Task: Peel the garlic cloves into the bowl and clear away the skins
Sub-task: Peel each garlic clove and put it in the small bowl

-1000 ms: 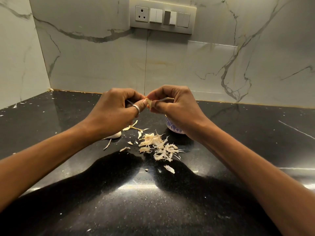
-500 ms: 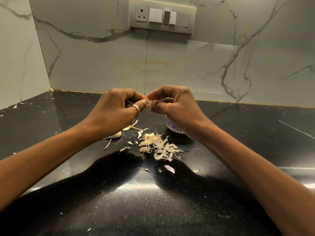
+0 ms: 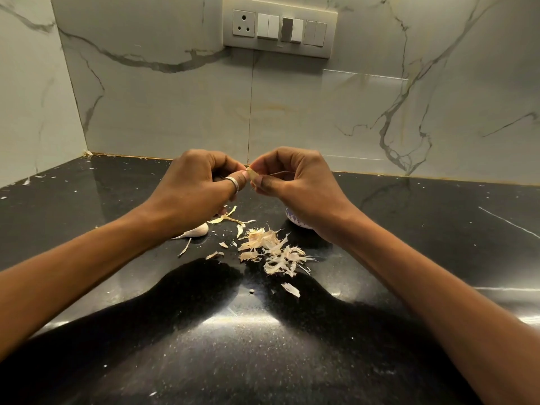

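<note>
Above the black counter my left hand (image 3: 201,185) and my right hand (image 3: 295,182) meet, and both pinch one small garlic clove (image 3: 250,173) between thumbs and fingertips. A thin strip of skin trails from the clove across my right fingers. A pile of papery garlic skins (image 3: 271,251) lies on the counter below the hands. One unpeeled clove (image 3: 195,230) rests under my left wrist. A small white bowl with a blue pattern (image 3: 296,220) stands behind my right wrist, mostly hidden; its contents cannot be seen.
The black polished counter (image 3: 263,346) runs back to marble walls at the rear and left. A switch plate with a socket (image 3: 279,26) is on the rear wall. Loose skin scraps (image 3: 290,289) lie nearer to me.
</note>
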Tool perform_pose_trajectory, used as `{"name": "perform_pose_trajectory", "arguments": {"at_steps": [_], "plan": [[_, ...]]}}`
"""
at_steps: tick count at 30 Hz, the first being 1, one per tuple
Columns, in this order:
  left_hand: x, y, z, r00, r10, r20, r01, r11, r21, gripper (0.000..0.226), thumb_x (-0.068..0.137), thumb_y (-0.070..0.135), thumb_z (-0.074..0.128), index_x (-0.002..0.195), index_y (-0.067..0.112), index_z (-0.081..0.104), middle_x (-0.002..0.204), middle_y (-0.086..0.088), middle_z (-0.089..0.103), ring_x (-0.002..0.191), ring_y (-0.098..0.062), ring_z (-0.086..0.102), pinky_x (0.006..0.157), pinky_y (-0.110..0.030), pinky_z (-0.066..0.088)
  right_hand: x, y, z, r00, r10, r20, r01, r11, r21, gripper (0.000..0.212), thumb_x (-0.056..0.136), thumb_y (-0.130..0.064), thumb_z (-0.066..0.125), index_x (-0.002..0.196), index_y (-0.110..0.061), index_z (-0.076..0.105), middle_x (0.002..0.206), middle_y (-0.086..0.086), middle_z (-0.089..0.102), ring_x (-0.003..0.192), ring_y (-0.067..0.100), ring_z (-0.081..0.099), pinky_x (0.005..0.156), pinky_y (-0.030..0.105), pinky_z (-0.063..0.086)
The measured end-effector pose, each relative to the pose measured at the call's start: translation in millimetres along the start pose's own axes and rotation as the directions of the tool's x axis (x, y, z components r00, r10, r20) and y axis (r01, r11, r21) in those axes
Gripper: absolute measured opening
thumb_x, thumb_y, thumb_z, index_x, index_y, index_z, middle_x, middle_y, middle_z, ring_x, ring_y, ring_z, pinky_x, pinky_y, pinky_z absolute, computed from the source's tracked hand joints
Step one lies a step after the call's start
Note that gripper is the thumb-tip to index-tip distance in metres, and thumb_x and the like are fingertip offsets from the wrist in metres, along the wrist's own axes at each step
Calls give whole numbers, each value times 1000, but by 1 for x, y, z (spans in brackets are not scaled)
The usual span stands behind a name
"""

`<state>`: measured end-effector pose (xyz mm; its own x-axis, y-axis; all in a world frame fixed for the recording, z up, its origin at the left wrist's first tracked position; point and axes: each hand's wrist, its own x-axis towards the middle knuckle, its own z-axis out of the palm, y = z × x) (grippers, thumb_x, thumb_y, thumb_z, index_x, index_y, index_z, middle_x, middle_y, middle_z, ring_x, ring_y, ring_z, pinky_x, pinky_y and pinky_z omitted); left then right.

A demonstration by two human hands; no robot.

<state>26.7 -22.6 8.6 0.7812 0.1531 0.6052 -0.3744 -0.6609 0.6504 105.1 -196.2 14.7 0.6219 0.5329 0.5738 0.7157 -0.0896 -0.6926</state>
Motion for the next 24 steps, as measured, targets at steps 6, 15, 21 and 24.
{"name": "perform_pose_trajectory", "arguments": {"at_steps": [6,15,21,24], "plan": [[1,-1,0,999,-33,6,33,999,-12,5,93,19,70,89,20,72,69,-9,69,64,-34,68,59,-46,62,-1,1,2,1000,3,-2,-3,1000,-5,12,89,-6,75,101,-9,75,92,6,76,84,19,75,83,46,62],[1,-1,2,999,-49,7,49,999,-3,6,94,18,68,89,19,71,70,-7,68,61,-22,65,58,-43,63,-2,-3,3,1000,28,11,-29,999,27,13,90,-3,73,102,-8,73,94,7,76,86,20,75,85,44,62],[0,0,3,999,-43,-4,43,999,31,8,94,19,68,86,19,71,71,-4,70,66,-25,70,60,-43,63,-3,-7,2,994,94,52,-101,983,151,18,91,6,68,107,-4,68,97,12,72,93,25,73,87,42,62],[-1,0,2,998,-68,-16,69,997,39,8,93,19,68,87,17,71,70,-6,69,62,-16,69,58,-40,63,-3,-10,-2,989,132,69,-147,944,295,20,92,11,63,106,-3,66,95,13,69,94,29,72,90,41,61]]}}
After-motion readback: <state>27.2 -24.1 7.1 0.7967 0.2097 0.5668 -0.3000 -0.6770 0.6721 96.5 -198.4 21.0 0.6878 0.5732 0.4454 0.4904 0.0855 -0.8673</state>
